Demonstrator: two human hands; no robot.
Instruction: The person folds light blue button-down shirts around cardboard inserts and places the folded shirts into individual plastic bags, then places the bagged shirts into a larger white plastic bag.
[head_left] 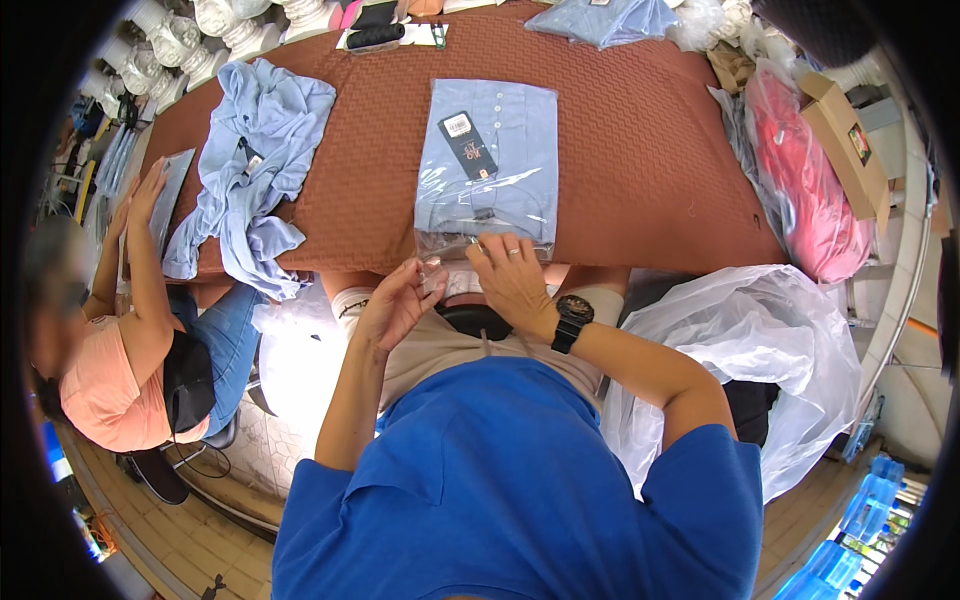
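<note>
In front of me at the table's near edge lies a folded light blue buttoned shirt in a clear plastic bag, a dark hang tag showing on it. My left hand is just off the bag's near left corner, its fingertips pinched on a small bit of clear plastic. Whether that bit belongs to the bag I cannot tell. With fingers bent over the bag's near edge, my right hand grips the clear film there. A black watch is on my right wrist.
A crumpled light blue shirt lies on the brown-covered table to the left. Beside it a co-worker has both hands raised near another bagged shirt. Red bagged clothing and a cardboard box are at right, above a large translucent bag.
</note>
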